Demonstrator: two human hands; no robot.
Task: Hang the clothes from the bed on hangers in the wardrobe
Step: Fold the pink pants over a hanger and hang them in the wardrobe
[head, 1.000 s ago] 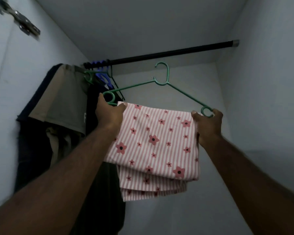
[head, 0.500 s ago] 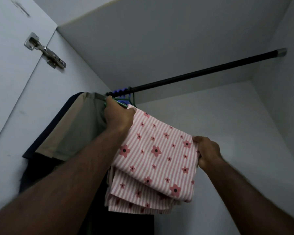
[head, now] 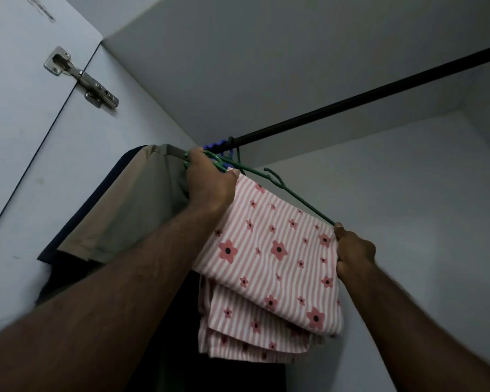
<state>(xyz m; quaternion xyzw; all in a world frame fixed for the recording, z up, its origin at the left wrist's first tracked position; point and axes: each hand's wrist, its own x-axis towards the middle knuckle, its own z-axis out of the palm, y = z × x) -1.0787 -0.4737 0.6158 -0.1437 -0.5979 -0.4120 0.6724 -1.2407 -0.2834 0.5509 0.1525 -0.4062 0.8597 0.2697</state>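
A pink striped cloth with red flowers (head: 269,267) hangs folded over a green hanger (head: 300,199). My left hand (head: 210,182) grips the hanger's left end just below the black wardrobe rod (head: 351,100). My right hand (head: 354,253) grips the hanger's right end, lower down, so the hanger is tilted. Its hook (head: 275,178) sits below the rod and apart from it.
A tan and dark garment (head: 125,210) hangs at the rod's left end, with blue hanger hooks (head: 215,144) bunched beside it. The wardrobe door with a metal hinge (head: 81,77) stands at the left. Grey walls close in the back and right.
The hanger with the cloth has risen toward the rod and moved left. My left hand now reaches up beside the hanging clothes, and the hook shows again.
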